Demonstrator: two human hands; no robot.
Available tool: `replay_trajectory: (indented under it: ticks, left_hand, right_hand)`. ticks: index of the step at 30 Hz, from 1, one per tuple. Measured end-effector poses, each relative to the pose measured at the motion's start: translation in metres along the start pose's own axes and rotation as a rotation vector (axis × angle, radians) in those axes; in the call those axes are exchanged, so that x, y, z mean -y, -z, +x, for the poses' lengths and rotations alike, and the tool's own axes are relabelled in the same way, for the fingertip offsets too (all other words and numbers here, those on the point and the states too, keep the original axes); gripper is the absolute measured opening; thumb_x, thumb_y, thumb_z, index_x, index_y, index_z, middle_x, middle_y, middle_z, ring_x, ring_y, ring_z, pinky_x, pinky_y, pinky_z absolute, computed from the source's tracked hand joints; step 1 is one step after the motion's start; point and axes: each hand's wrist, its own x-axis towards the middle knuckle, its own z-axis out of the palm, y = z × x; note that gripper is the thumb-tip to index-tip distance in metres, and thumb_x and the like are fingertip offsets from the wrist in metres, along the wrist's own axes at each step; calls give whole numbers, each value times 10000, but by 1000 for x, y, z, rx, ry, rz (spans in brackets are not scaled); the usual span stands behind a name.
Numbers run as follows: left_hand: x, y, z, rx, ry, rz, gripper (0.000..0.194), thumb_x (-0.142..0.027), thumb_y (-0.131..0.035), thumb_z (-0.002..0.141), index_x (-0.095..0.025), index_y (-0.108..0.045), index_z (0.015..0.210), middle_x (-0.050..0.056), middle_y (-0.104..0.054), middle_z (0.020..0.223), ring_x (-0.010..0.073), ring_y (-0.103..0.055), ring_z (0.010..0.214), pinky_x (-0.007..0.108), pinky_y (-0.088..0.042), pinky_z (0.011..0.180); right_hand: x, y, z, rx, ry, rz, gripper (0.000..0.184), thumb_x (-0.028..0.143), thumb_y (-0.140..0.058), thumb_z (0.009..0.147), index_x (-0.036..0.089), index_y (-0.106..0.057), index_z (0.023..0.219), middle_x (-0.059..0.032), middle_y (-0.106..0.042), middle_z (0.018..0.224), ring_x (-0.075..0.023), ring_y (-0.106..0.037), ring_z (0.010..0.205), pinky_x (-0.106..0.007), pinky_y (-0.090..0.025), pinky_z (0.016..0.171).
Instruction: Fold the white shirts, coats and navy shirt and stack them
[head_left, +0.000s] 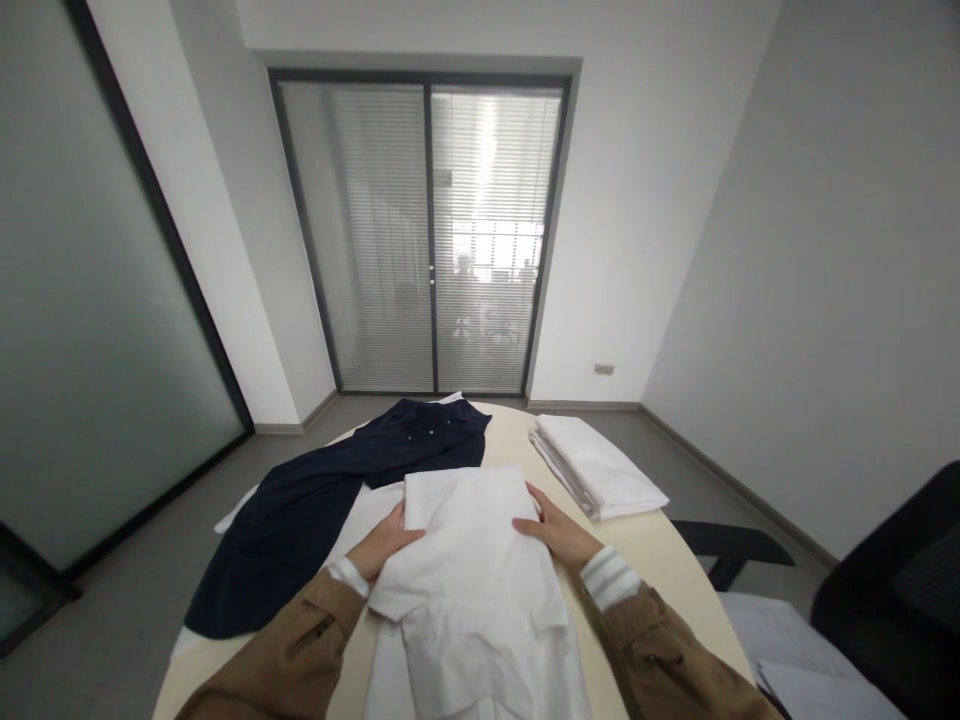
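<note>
A white shirt, partly folded, lies lengthwise on the table in front of me, its far edge squared off and its near part creased. My left hand grips the left edge, thumb on top and fingers mostly hidden beside and under the cloth. On the opposite edge, my right hand pinches the fabric the same way, with its thumb lying over the top. Past my left hand, dark navy trousers are spread out over more white cloth.
A folded stack of white cloth sits on the right side of the round cream table. To the right stands a black office chair, with white papers or cloth beside it. A glazed door with blinds is behind the table.
</note>
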Motion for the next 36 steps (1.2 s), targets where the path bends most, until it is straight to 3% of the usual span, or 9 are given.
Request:
replay_trajectory:
  ticks: [6, 12, 14, 17, 20, 24, 30, 33, 36]
  left_hand:
    - [7, -1, -5, -4, 64, -127, 796, -444, -833, 620, -124, -548, 1291, 173, -713, 1123, 350, -660, 1067, 465, -507, 933]
    - [2, 0, -3, -78, 77, -101, 593, -469, -789, 629, -115, -684, 1093, 129, -760, 978, 344, -686, 979, 447, -507, 908]
    - [1, 1, -2, -156, 49, -99, 566, -500, -766, 650, -114, -696, 1058, 131, -759, 982, 338, -687, 974, 445, -498, 923]
    - [2, 1, 0, -209, 14, -70, 560, -532, -754, 658, -116, -699, 1028, 137, -755, 997, 339, -683, 982, 453, -489, 937]
    - [7, 2, 4, -264, -68, 26, 527, -505, -775, 633, -127, -712, 994, 151, -714, 1133, 346, -624, 1122, 442, -457, 994]
    - [10, 3, 9, -451, -142, 163, 499, -471, -799, 566, -133, -737, 928, 177, -549, 1385, 350, -462, 1325, 403, -348, 1104]
    - [-4, 5, 1, -276, -117, 201, 445, -479, -702, 684, -129, -716, 957, 132, -738, 1032, 314, -665, 1014, 412, -491, 934]
    - [-8, 6, -4, -290, -120, 193, 419, -470, -717, 661, -134, -720, 910, 115, -755, 963, 300, -689, 942, 389, -515, 891]
    - [-8, 5, -1, -289, -134, 179, 431, -474, -723, 662, -124, -723, 915, 120, -757, 960, 291, -699, 902, 378, -530, 856]
  right_hand:
    - [-4, -3, 1, -29, 12, -77, 665, 561, -706, 773, 179, -477, 1267, -153, -673, 1213, -272, -679, 1039, -464, -533, 934]
    - [3, 0, 0, 152, 81, -184, 526, 549, -663, 802, 160, -619, 1153, -111, -713, 1134, -279, -675, 1000, -446, -518, 920]
    - [4, 0, 0, 49, 84, -325, 504, 593, -576, 841, 152, -662, 1068, -102, -731, 1040, -281, -670, 954, -429, -520, 873]
    - [2, 1, 2, -244, 123, -679, 525, 631, -484, 864, 154, -702, 885, -106, -726, 914, -284, -648, 911, -427, -488, 876]
    - [0, 2, 4, -337, 178, -879, 480, 601, -513, 856, 196, -733, 987, -113, -702, 1111, -330, -565, 1144, -476, -381, 1036]
    - [1, 3, 4, -259, 150, -824, 472, 571, -554, 852, 253, -703, 1168, -70, -680, 1222, -349, -444, 1321, -530, -246, 1147]
    - [6, 2, 5, -154, 283, -521, 513, 568, -589, 844, 176, -716, 1148, -131, -585, 1361, -304, -501, 1290, -454, -379, 1099]
    - [7, 0, 5, -196, 274, -430, 479, 571, -657, 796, 166, -760, 1031, -146, -491, 1453, -319, -443, 1346, -438, -397, 1087]
    - [7, -3, 5, -131, 264, -285, 487, 560, -668, 798, 170, -737, 1082, -139, -553, 1395, -306, -559, 1224, -429, -459, 1020]
